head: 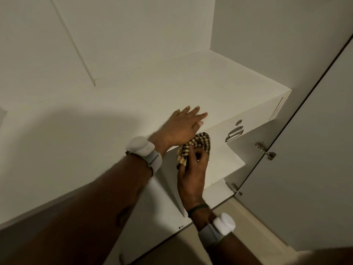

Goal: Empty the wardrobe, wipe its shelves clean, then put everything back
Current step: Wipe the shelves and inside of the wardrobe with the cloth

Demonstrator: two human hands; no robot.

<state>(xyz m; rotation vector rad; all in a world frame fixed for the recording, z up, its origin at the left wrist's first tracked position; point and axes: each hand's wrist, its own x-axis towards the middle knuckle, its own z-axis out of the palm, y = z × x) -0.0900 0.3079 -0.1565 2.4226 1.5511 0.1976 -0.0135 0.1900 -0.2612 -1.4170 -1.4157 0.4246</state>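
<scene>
- shelf top (172, 83) was wide open, all the way back to the wall
- divider panel (73, 40) blocked the back left
- door (315, 169) and its hinges (264, 149) crowded the right side

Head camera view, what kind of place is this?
Most likely the inside of a white fitted wardrobe in a home: a shelf, a drawer with a metal pull handle, and an open door on hinges. The right hand grips a checked cloth.

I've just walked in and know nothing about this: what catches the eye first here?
The left hand lies flat on the white wardrobe shelf, mid-frame. Just below it the right hand grips a brown-and-cream checked cloth at the white drawer front, left of a metal pull handle.
</scene>
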